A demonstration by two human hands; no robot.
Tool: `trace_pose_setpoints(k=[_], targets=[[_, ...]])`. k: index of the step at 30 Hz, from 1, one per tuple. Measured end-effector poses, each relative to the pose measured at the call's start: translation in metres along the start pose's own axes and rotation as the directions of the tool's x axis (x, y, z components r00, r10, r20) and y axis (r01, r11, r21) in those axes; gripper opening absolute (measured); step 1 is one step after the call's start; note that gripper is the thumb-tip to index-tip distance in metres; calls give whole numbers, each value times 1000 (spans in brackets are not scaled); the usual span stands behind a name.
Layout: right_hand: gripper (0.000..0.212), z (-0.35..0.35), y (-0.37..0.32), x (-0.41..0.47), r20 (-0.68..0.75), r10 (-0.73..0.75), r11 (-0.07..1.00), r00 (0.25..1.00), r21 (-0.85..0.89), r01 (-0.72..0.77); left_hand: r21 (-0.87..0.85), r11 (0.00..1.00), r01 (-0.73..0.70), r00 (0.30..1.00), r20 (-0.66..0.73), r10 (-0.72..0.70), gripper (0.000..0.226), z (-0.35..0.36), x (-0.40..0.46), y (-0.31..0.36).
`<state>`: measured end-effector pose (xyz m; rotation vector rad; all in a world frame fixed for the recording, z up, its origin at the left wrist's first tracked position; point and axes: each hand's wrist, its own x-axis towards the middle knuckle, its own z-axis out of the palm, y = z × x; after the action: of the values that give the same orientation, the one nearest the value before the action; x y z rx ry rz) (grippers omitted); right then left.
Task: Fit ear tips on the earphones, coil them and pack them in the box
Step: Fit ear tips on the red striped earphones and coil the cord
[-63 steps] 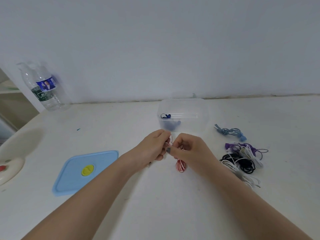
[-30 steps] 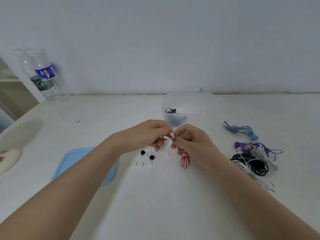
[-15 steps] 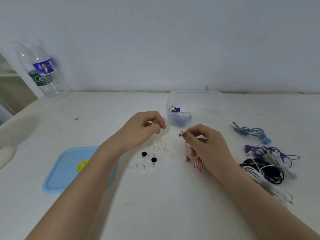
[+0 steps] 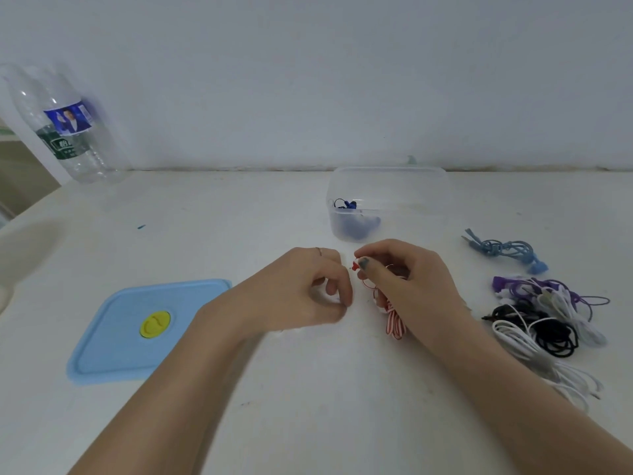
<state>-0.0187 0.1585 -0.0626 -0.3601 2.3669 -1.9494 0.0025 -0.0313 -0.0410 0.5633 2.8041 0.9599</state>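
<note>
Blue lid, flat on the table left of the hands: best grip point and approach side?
Take the blue lid at its near-right edge, coming from the right, the side the left hand is on. It lies flat, so no face can be pinched; slide fingers under the raised rim and pinch it with the thumb on top. The yellow knob at its centre looks too low to hold.

The box [image 4: 388,186] at the far centre looked clear glossy plastic; its lid [image 4: 137,334] at the near left was matt blue plastic; the table [image 4: 308,406] was smooth, matt white.
</note>
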Motion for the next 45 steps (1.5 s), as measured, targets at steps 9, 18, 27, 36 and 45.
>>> trace_pose_setpoints(k=[9,18,27,36,45], targets=[[14,0,-2,-1,16,4,998,1000,55,-4,-20,999,-50,989,-139,47,12,-2,-3,-2],[15,-1,-3,-2,19,-10,996,1000,87,8,-9,999,-46,967,-252,42,12,6,0,-5],[16,2,-2,-3,24,-35,999,999,18,35,-50,998,-45,958,-285,29,18,10,0,-12],[8,3,-4,-5,24,-55,998,998,25,54,-103,990,-94,955,-291,61,11,11,1,-11],[10,2,-6,-6,13,-69,998,998,15,68,-97,991,-86,947,-316,52,12,12,1,-11]])
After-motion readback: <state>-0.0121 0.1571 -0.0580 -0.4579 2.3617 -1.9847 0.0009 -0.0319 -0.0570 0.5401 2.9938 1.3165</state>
